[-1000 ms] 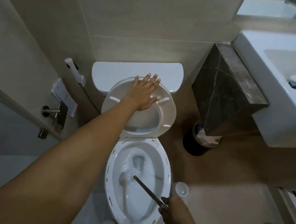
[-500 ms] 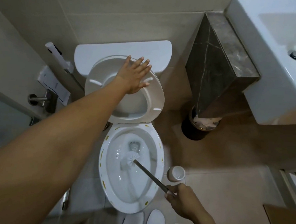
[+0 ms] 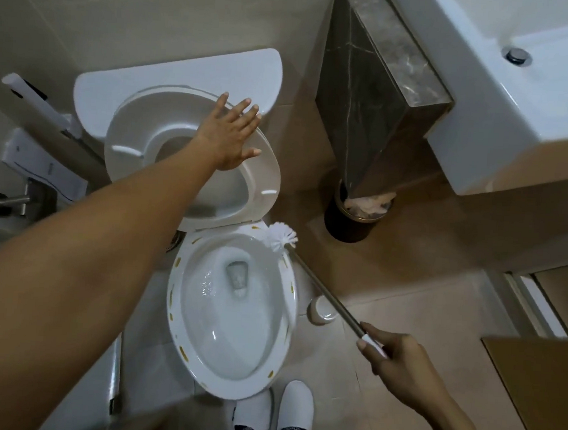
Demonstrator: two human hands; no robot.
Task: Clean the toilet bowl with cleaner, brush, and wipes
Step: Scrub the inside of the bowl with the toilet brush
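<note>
The white toilet bowl [image 3: 289,318] stands open, with small yellow-brown spots around its rim. My left hand [image 3: 229,135] lies flat with straight fingers against the raised seat [image 3: 127,138], holding it up before the tank [image 3: 171,75]. My right hand [image 3: 397,358] grips the white end of the toilet brush handle [image 3: 324,290]. The white bristle head [image 3: 281,236] sits at the bowl's upper right rim, outside the water.
The white brush holder [image 3: 320,311] stands on the floor right of the bowl. A dark bin [image 3: 352,219] with tissue sits under a marble-clad ledge [image 3: 394,68]. A sink [image 3: 516,89] juts out top right. A bidet sprayer [image 3: 40,103] hangs left. My slippered feet [image 3: 294,408] stand below the bowl.
The brush head has come up out of the bowl's water to the upper right rim. My right hand has pulled back to the right. The left hand stays on the seat.
</note>
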